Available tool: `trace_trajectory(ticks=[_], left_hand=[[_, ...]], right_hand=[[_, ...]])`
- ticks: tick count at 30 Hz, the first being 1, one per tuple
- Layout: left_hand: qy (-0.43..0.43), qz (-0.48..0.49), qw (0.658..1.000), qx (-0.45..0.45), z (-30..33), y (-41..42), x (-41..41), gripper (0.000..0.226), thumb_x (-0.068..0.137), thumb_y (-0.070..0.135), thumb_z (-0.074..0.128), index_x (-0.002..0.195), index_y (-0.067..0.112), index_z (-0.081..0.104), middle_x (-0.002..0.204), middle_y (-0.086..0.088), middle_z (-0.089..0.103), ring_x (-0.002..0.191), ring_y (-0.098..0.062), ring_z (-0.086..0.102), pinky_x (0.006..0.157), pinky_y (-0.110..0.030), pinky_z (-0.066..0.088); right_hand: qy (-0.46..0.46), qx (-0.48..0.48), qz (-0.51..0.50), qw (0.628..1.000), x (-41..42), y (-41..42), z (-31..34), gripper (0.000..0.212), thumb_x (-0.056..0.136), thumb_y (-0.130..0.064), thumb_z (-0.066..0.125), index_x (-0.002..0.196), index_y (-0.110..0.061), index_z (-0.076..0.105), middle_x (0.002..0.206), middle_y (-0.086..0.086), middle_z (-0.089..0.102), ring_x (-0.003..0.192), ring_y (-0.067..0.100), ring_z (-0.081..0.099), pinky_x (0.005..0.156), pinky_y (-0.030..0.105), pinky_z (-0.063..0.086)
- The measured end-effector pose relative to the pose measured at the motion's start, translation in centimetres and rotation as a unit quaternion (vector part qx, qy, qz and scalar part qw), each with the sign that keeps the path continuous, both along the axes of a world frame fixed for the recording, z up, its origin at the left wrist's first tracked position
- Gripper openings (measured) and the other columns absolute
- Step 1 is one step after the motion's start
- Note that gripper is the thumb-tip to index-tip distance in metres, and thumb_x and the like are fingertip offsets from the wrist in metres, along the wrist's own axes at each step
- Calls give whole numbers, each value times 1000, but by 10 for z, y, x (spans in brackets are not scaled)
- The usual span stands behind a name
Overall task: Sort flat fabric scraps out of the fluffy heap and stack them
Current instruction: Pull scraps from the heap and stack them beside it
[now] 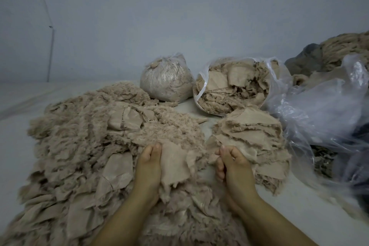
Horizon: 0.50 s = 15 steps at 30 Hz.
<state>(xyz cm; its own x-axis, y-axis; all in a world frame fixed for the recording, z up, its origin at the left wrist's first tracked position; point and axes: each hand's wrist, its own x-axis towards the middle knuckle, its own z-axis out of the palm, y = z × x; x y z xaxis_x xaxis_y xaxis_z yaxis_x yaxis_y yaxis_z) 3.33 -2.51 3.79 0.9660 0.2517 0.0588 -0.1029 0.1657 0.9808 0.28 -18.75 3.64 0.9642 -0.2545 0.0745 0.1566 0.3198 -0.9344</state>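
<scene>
Left hand (148, 163) at near edge of fluffy heap (83, 136), fingers (157, 149) curled, pinching flat beige fabric scrap (175, 166) that hangs between both hands. Right hand (229, 163) curled tight, fingers (219, 168) gripping small ribbed scrap end (213, 158), touching stack of flat scraps (251, 136) just right. Behind: tied plastic bag (165, 80), open bag of scraps (233, 86). All on pale floor (16, 146).

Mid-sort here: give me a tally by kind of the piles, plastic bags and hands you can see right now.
Fluffy heap: 1
Stack of flat scraps: 1
Tied clear bag: 1
Open clear bag of scraps: 1
Loose crumpled plastic bag: 1
Hands: 2, left hand holding a flat scrap, right hand pinching fabric at the stack's edge
Total: 7
</scene>
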Motion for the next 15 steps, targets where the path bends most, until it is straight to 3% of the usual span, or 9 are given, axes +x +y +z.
trace_trajectory(ticks=[4, 7, 9, 11, 13, 15], left_hand=[[-30, -51, 996, 72, -1, -4, -7, 26, 96, 32, 46, 89, 17, 66, 87, -7, 72, 78, -17, 69, 66, -24, 54], [-44, -150, 987, 39, -1, -12, -17, 35, 84, 43, 55, 87, 9, 64, 81, -12, 72, 73, -21, 70, 61, -25, 56], [-39, -172, 983, 44, -1, -12, -20, 44, 70, 46, 69, 86, 5, 60, 80, -16, 70, 73, -23, 69, 65, -32, 58], [-48, -156, 985, 62, 0, -12, -20, 39, 66, 39, 74, 79, 5, 58, 72, -13, 67, 65, -18, 64, 59, -28, 54], [-65, -123, 989, 56, 1, -13, -19, 25, 81, 27, 66, 72, 5, 57, 61, -7, 60, 54, -14, 56, 48, -22, 47], [-79, -76, 990, 89, 1, -13, -15, 28, 92, 22, 54, 74, 1, 57, 60, -6, 56, 54, -15, 52, 48, -24, 43]], right_hand=[[23, -43, 110, 993, -3, 11, -2, 40, 88, -46, 50, 96, -8, 64, 66, 0, 64, 59, 13, 60, 54, 26, 51], [20, -99, 188, 977, -8, 24, -9, 36, 77, -35, 70, 101, -9, 64, 83, 8, 64, 77, 18, 63, 70, 27, 52], [-4, -141, 174, 975, -10, 24, -12, 14, 84, -17, 70, 87, -6, 62, 78, 6, 62, 75, 16, 59, 69, 24, 50], [-33, -154, 158, 975, -10, 21, -11, 14, 88, -8, 64, 78, -6, 55, 72, 1, 59, 69, 10, 56, 65, 21, 47], [-46, -126, 161, 978, -10, 19, -9, 19, 89, -7, 62, 75, -7, 49, 65, -1, 54, 61, 9, 50, 57, 20, 43], [-52, -106, 145, 982, -10, 21, -7, 23, 88, -7, 63, 73, -10, 46, 56, -5, 46, 51, 7, 41, 48, 18, 36]])
